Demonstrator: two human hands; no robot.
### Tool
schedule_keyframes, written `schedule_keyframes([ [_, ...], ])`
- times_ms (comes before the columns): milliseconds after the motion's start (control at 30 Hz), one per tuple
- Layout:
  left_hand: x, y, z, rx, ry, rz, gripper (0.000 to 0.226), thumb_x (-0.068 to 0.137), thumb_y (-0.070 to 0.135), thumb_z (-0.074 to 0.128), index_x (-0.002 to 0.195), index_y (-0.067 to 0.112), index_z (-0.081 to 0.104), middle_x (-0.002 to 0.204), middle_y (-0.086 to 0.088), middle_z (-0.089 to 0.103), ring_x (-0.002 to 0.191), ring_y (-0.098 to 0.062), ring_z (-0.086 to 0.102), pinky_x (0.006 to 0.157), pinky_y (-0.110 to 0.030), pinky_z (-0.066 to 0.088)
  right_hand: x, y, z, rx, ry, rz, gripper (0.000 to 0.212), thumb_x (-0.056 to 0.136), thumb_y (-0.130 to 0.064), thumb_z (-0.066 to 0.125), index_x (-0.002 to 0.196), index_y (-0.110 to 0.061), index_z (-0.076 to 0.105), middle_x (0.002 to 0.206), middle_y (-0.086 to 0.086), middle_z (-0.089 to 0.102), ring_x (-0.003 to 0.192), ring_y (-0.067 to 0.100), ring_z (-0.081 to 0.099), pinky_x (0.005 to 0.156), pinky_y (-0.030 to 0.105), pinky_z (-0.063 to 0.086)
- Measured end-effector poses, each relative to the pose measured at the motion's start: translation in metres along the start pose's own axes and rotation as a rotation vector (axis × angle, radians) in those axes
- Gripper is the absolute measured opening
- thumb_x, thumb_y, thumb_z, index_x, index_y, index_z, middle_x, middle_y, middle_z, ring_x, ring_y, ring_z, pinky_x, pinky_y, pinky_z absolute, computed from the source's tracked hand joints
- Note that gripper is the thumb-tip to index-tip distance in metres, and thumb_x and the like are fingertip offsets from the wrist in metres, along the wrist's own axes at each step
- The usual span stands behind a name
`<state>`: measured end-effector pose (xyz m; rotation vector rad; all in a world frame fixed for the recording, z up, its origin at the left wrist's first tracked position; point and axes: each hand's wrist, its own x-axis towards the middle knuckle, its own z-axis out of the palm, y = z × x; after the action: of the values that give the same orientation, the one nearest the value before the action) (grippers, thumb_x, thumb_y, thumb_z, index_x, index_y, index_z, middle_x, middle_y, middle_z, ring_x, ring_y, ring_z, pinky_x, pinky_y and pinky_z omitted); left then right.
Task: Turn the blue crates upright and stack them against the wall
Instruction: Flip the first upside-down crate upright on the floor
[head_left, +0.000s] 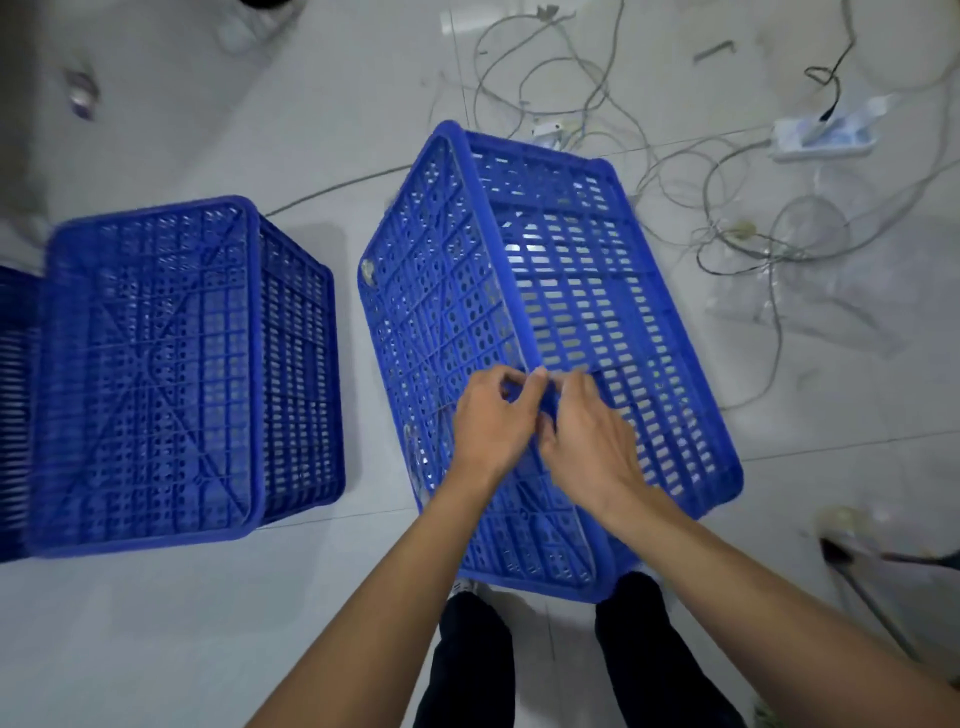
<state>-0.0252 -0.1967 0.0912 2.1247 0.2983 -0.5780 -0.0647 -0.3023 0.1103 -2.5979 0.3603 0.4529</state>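
At floor centre, just ahead of the person's legs (467, 665), the near crate (561, 291) lies tilted, neither inverted nor upright. Its perforated base faces up and left, its slotted long wall faces up and right, and the ridge between them runs along the top. Both grips hold this ridge at its near part. The left grip (488, 423) curls its fingers over from the base side. The right grip (589, 447) curls over from the wall side. Their fingertips almost meet.

Handling assessment: moulded lattice plastic, probably light for its bulk and stiff, though the long walls may flex slightly. The surface looks smooth, so a flat-palm hold could slip. Hook fingers through the slots or over the thick rim band. For rotation, a wider hold is advisable, one grip toward each end, because the present paired hold sits off the crate's middle.

The second crate (150, 364) sits inverted, base up, well apart to the left. The edge of a third crate (15, 395) shows beyond it. Loose cables (737, 239) and a power strip (821, 137) lie on the floor (156, 649) near the tilted crate; avoid snagging. No wall can be identified with certainty.
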Motion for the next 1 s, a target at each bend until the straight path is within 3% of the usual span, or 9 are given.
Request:
schedule_keyframes([
  [100, 0.0, -0.011, -0.009, 0.099, 0.134, -0.074, 0.033, 0.089, 0.056, 0.058, 0.084, 0.023, 0.061, 0.097, 0.003, 0.066, 0.089, -0.015, 0.064, 0.082, -0.036, 0.05, -0.004, -0.018, 0.012, 0.021, -0.045, -0.066, 0.031, 0.098, -0.033, 0.052, 0.122, -0.015, 0.046, 0.115, 0.006, 0.055, 0.087, 0.032, 0.064, 0.067, 0.047, 0.052],
  [267, -0.003, -0.032, -0.038, 0.149, 0.175, -0.16, 0.034, 0.089, 0.048, 0.062, 0.091, 0.015, 0.056, 0.086, 0.0, 0.065, 0.08, -0.024, 0.064, 0.072, -0.038, 0.049, 0.009, -0.025, 0.023, 0.189, -0.186, -0.05, 0.031, 0.095, -0.047, 0.053, 0.115, -0.023, 0.053, 0.109, -0.008, 0.06, 0.094, 0.017, 0.062, 0.076, 0.04, 0.051],
  [400, -0.004, -0.054, -0.061, 0.141, 0.12, -0.189, 0.036, 0.092, 0.042, 0.063, 0.099, 0.009, 0.052, 0.083, -0.003, 0.057, 0.072, -0.027, 0.055, 0.069, -0.046, 0.049, 0.029, 0.01, 0.03, 0.179, 0.076, 0.023, 0.038, 0.094, -0.037, 0.056, 0.126, -0.016, 0.053, 0.123, 0.001, 0.051, 0.109, 0.02, 0.056, 0.083, 0.039, 0.051],
  [500, -0.004, -0.072, -0.076, 0.085, 0.051, -0.197, 0.033, 0.094, 0.034, 0.063, 0.108, 0.008, 0.049, 0.091, 0.0, 0.053, 0.08, -0.022, 0.054, 0.077, -0.048, 0.05, 0.047, 0.051, 0.029, 0.164, 0.272, 0.212, 0.048, 0.089, -0.029, 0.061, 0.128, -0.003, 0.05, 0.126, 0.017, 0.051, 0.116, 0.032, 0.049, 0.096, 0.042, 0.044],
  [600, 0.001, -0.09, -0.087, 0.055, 0.006, -0.225, 0.034, 0.091, 0.028, 0.067, 0.114, 0.011, 0.047, 0.102, 0.001, 0.056, 0.086, -0.018, 0.055, 0.083, -0.045, 0.052, 0.058, 0.081, 0.031, 0.255, 0.13, 0.444, 0.059, 0.089, -0.045, 0.059, 0.13, -0.002, 0.049, 0.128, 0.018, 0.05, 0.112, 0.035, 0.055, 0.093, 0.042, 0.047],
  [700, 0.009, -0.103, -0.093, 0.014, 0.015, -0.264, 0.034, 0.09, 0.024, 0.068, 0.115, 0.013, 0.047, 0.106, 0.003, 0.058, 0.091, -0.016, 0.059, 0.079, -0.037, 0.052, 0.066, 0.091, 0.029, 0.16, 0.037, 0.413, 0.059, 0.089, -0.06, 0.052, 0.115, -0.007, 0.059, 0.114, 0.013, 0.061, 0.098, 0.033, 0.062, 0.078, 0.038, 0.05],
  [800, 0.016, -0.108, -0.098, -0.022, 0.03, -0.293, 0.028, 0.093, 0.02, 0.065, 0.111, 0.012, 0.045, 0.096, 0.004, 0.055, 0.082, -0.015, 0.058, 0.073, -0.037, 0.053, 0.076, 0.09, 0.02, 0.002, -0.097, 0.42, 0.063, 0.091, -0.069, 0.04, 0.083, -0.009, 0.06, 0.089, 0.015, 0.066, 0.085, 0.034, 0.06, 0.066, 0.038, 0.045],
  [933, 0.031, -0.107, -0.102, -0.023, 0.032, -0.305, 0.026, 0.095, 0.019, 0.062, 0.112, 0.011, 0.043, 0.093, 0.0, 0.055, 0.079, -0.017, 0.06, 0.078, -0.044, 0.057, 0.076, 0.091, 0.03, 0.366, -0.224, 0.535, 0.073, 0.089, -0.07, 0.043, 0.116, -0.005, 0.062, 0.107, 0.012, 0.065, 0.094, 0.03, 0.062, 0.088, 0.04, 0.05],
  [1000, 0.039, -0.105, -0.104, -0.027, 0.026, -0.308, 0.027, 0.095, 0.017, 0.062, 0.113, 0.011, 0.042, 0.094, 0.0, 0.055, 0.081, -0.018, 0.061, 0.079, -0.044, 0.057, 0.074, 0.095, 0.037, 0.519, -0.231, 0.59, 0.086, 0.076, -0.082, 0.046, 0.114, -0.008, 0.065, 0.108, 0.008, 0.069, 0.094, 0.027, 0.065, 0.094, 0.045, 0.052],
])
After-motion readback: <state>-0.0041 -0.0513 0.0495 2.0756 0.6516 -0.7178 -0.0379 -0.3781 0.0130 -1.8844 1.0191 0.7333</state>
